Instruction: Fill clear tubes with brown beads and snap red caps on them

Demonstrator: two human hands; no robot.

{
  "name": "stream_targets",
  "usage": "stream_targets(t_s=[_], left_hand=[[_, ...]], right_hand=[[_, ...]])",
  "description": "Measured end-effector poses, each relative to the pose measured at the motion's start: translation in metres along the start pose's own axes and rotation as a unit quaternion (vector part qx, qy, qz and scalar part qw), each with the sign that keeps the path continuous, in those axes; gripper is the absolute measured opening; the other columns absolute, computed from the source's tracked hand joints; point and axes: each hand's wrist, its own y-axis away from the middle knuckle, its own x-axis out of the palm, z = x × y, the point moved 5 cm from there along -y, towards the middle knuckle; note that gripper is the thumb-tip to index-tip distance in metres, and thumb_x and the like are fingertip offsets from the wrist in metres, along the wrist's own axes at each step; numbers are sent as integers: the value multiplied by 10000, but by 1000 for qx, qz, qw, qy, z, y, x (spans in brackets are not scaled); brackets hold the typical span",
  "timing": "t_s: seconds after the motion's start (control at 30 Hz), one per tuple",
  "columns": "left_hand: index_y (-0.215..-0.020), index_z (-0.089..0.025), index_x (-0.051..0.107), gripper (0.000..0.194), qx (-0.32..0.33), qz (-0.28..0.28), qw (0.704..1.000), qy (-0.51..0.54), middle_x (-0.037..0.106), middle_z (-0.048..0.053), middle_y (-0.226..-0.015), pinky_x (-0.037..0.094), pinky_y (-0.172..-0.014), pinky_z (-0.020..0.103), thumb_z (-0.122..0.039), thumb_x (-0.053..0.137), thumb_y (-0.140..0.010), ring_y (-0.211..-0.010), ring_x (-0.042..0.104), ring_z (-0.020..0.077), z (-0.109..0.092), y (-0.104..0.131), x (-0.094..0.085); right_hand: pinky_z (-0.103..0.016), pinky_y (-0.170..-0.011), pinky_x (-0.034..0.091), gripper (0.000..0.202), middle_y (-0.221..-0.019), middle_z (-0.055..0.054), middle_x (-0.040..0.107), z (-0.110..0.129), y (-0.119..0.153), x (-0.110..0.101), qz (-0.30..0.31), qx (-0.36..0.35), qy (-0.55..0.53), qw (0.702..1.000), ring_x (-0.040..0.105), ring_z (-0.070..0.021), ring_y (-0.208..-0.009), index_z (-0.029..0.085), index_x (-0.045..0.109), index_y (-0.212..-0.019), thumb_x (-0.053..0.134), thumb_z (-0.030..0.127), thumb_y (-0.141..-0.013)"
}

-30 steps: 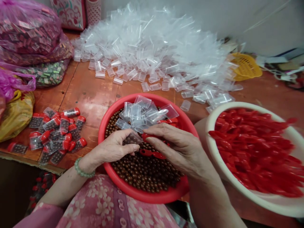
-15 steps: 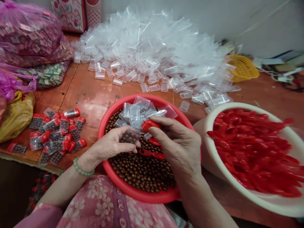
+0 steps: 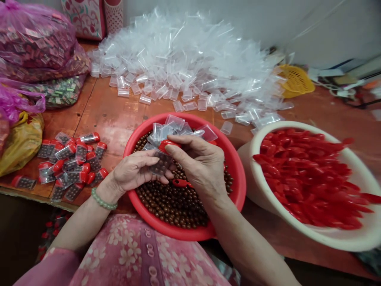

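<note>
Over the red basin, my left hand point(image 3: 138, 171) holds a small clear plastic container point(image 3: 161, 163) filled with brown balls, thumb on top and fingers beneath. My right hand point(image 3: 205, 167) pinches a red cap point(image 3: 168, 145) at the upper end of that container; whether it is fully seated I cannot tell. Below both hands, the red basin point(image 3: 241, 186) is full of loose brown balls point(image 3: 175, 214). Several empty clear containers point(image 3: 175, 123) lie on the balls at its far side. A red piece point(image 3: 181, 183) rests on the balls, partly covered by my right hand.
Capped, filled containers point(image 3: 71, 169) lie heaped at left on the wooden table point(image 3: 104, 115). Behind the basin rises a big pile of clear containers point(image 3: 190, 59). A cream tub point(image 3: 256, 159) of red caps point(image 3: 306, 178) stands at right. Stuffed plastic bags point(image 3: 38, 43) sit far left.
My right hand has moved left, bringing the red cap onto the end of the filled container. The left hand has turned the container more upright. The view has shifted slightly.
</note>
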Motion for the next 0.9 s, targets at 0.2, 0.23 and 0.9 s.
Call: stream_targets(t_s=[0.2,0.23,0.9], left_hand=[[-957,-91,642,259,0,-14,1000,-17,679,83,-856,537,-702,279,-284,706,-797,-777,666,161,4,-1,-4],[-947,-96,638,269,4,-22,999,-31,671,73,-846,532,-694,269,-300,720,-792,-772,660,152,4,-1,-4],[-960,-128,608,431,31,-46,989,-137,601,16,-790,474,-634,223,-498,717,-769,-706,588,104,9,-2,-2]], right_hand=[[-295,-651,558,126,-785,6,737,-6,1,3,-16,-25,9,1000,649,-132,-663,223,728,-875,737,273,-759],[-292,-633,553,132,-774,6,733,-8,1,4,-21,-19,8,1000,642,-132,-649,222,725,-871,739,285,-756],[-365,-788,550,140,-862,-31,720,-11,7,-7,51,-115,137,983,671,-189,-822,224,693,-953,674,292,-832]])
